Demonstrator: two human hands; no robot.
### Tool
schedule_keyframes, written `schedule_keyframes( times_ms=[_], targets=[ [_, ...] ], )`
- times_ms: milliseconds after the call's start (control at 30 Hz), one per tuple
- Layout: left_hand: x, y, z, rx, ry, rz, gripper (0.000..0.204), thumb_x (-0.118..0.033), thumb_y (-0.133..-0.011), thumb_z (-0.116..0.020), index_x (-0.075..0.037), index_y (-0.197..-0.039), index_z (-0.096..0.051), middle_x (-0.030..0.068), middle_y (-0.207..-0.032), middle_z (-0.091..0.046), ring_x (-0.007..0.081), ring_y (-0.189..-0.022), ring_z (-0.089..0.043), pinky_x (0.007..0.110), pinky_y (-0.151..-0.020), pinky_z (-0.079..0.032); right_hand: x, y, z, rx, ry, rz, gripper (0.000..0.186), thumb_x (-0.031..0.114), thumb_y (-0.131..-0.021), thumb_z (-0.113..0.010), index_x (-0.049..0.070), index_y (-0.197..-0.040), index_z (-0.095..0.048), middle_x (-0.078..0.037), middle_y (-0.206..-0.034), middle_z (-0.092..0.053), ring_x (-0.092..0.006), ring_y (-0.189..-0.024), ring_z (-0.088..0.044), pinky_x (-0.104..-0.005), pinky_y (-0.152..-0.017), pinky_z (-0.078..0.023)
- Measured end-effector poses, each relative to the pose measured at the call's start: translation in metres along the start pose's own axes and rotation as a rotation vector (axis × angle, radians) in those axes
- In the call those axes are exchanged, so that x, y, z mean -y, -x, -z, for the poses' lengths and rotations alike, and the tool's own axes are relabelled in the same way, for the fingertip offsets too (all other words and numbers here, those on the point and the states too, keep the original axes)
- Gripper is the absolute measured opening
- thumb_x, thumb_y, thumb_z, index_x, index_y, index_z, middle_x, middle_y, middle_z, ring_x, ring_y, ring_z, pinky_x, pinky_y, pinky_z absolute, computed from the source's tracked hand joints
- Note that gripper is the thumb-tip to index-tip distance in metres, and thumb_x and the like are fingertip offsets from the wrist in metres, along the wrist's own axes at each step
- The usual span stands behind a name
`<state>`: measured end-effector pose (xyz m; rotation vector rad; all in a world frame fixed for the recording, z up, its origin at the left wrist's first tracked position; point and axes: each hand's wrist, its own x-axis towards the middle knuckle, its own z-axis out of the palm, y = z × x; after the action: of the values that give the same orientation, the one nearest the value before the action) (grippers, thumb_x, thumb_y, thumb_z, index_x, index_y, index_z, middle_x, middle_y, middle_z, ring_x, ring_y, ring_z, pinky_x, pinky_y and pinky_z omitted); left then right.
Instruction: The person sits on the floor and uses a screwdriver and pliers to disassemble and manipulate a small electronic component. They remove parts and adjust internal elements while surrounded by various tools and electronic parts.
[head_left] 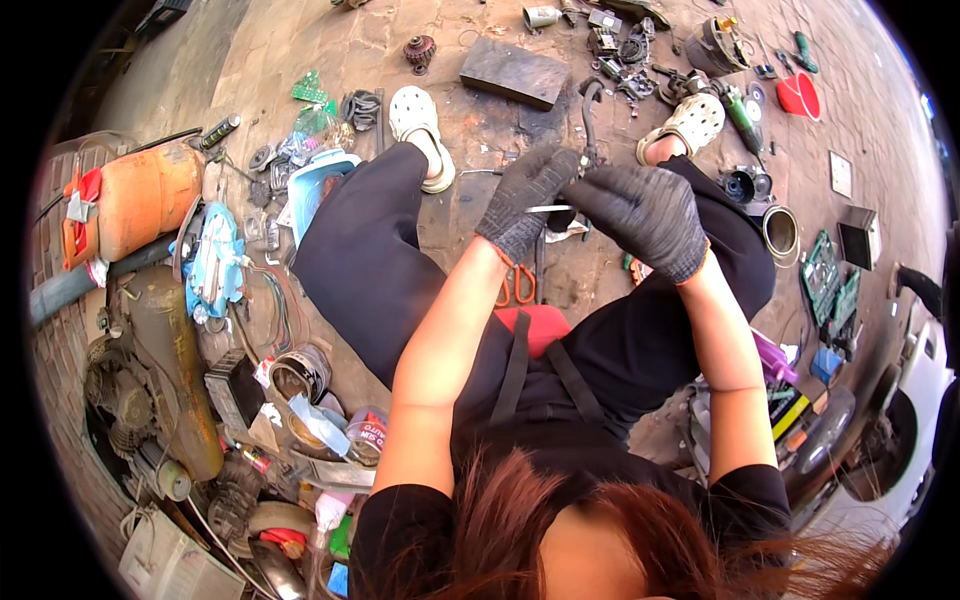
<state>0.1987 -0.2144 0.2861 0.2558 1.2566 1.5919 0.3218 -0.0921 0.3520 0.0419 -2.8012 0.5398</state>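
Left hand (525, 200): gloved in dark ribbed knit; curled at the fingers, nearly closed; impossible to tell what is gripped.
Right hand (645, 215): gloved likewise; bent into a loose pinch toward the left; grip hidden, cannot tell.
Pale strip (548, 209): thin, straight, smooth-looking; between both hands, contact unclear.
Curved part (592, 98): dark, hose-like, just beyond the fingertips.
Orange handles (516, 285): looped, below the left wrist.
Block (515, 72): flat-faced, rectangular, stained, on paved ground (270, 60).
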Motion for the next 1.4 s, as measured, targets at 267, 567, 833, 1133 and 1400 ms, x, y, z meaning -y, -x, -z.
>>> schedule_keyframes(
  times_ms=[267,567,833,1133,1400],
  targets=[
    [0.013,-0.013,-0.005,-0.127,0.120,-0.206,0.024,-0.021,-0.092,-0.059,-0.001,-0.106,-0.058,0.0058,-0.089,-0.063,0.0124,-0.075,-0.062,0.027,-0.064,-0.055,-0.005,-0.001,-0.013,-0.481,-0.559,-0.829,0.020,0.020,-0.084,-0.066,0.001,-0.080,-0.062,-0.003,-0.065,-0.060,-0.0085,-0.060,-0.053,-0.0242,-0.058,-0.044],
    [0.027,-0.032,-0.005,-0.295,0.141,-0.353,0.018,-0.017,-0.091,-0.060,-0.001,-0.098,-0.055,0.0067,-0.085,-0.062,0.0133,-0.067,-0.062,0.026,-0.054,-0.053,0.001,0.003,-0.033,-0.565,-0.727,-0.865,0.023,0.024,-0.092,-0.054,0.001,-0.091,-0.056,-0.007,-0.071,-0.057,-0.0130,-0.062,-0.055,-0.0284,-0.059,-0.047],
    [0.025,-0.025,-0.018,-0.421,-0.184,-0.465,0.027,-0.024,-0.091,-0.058,0.003,-0.090,-0.060,0.0060,-0.071,-0.062,0.0086,-0.065,-0.057,0.026,-0.057,-0.046,-0.004,-0.010,-0.056,-0.464,-0.294,-0.679,0.021,0.020,-0.083,-0.063,0.000,-0.091,-0.060,-0.015,-0.075,-0.061,-0.0227,-0.068,-0.061,-0.0346,-0.064,-0.047],
    [0.028,-0.022,-0.010,-0.283,-0.163,-0.380,0.041,-0.033,-0.094,-0.053,0.006,-0.087,-0.061,0.0092,-0.071,-0.063,0.0115,-0.063,-0.057,0.029,-0.058,-0.046,0.000,-0.002,-0.061,-0.472,-0.732,-0.783,0.017,0.019,-0.091,-0.055,0.002,-0.095,-0.059,-0.005,-0.072,-0.059,-0.0100,-0.063,-0.055,-0.0261,-0.057,-0.045],
    [0.005,-0.012,-0.015,-0.181,0.341,-0.225,0.035,-0.034,-0.093,-0.056,-0.001,-0.100,-0.065,0.0053,-0.088,-0.065,0.0083,-0.068,-0.058,0.023,-0.060,-0.049,0.013,-0.010,-0.040,-0.200,-1.187,-0.843,0.026,0.025,-0.097,-0.047,0.003,-0.109,-0.053,-0.002,-0.073,-0.056,-0.0064,-0.051,-0.045,-0.0201,-0.046,-0.037]
  ],
)
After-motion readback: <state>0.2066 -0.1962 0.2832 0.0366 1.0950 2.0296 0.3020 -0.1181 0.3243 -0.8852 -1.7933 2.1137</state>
